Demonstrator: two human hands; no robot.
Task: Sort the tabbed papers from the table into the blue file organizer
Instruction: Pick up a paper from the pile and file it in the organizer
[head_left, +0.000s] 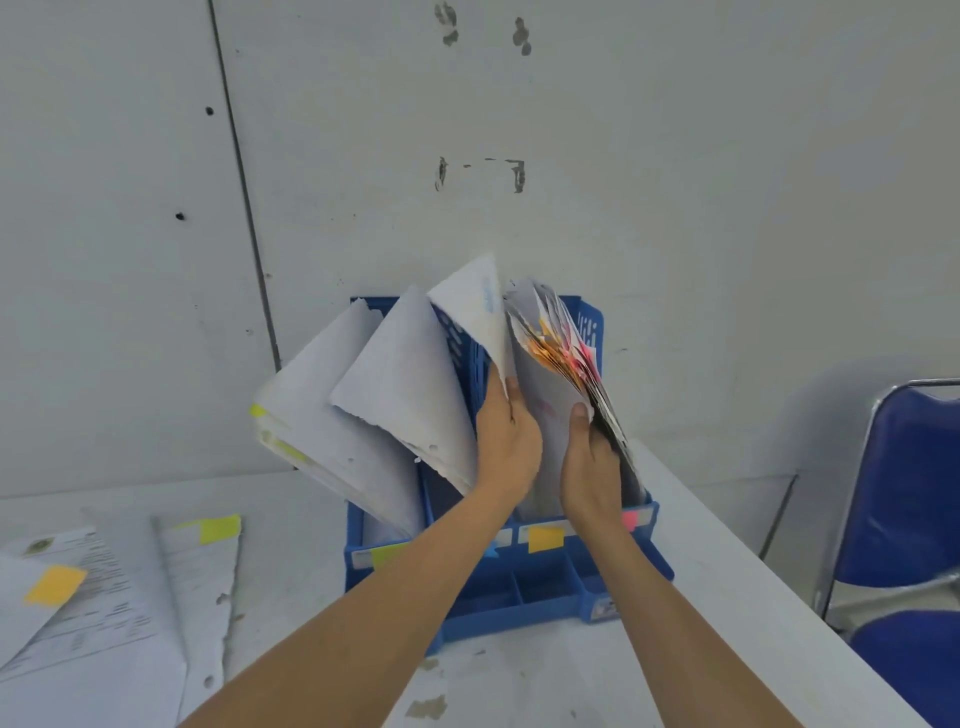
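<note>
Lower left, loose papers (104, 597) with yellow and orange tabs lie on the table (519, 675). At centre stands the organizer (545, 597), its slots holding fanned pages. The left hand (506, 436) pinches the edge of a white sheet (470, 306). The right hand (589, 467) grips the orange- and pink-tabbed stack (543, 379) in the rightmost slot. At far right is a chair (904, 493), with the wall (675, 156) behind.
</note>
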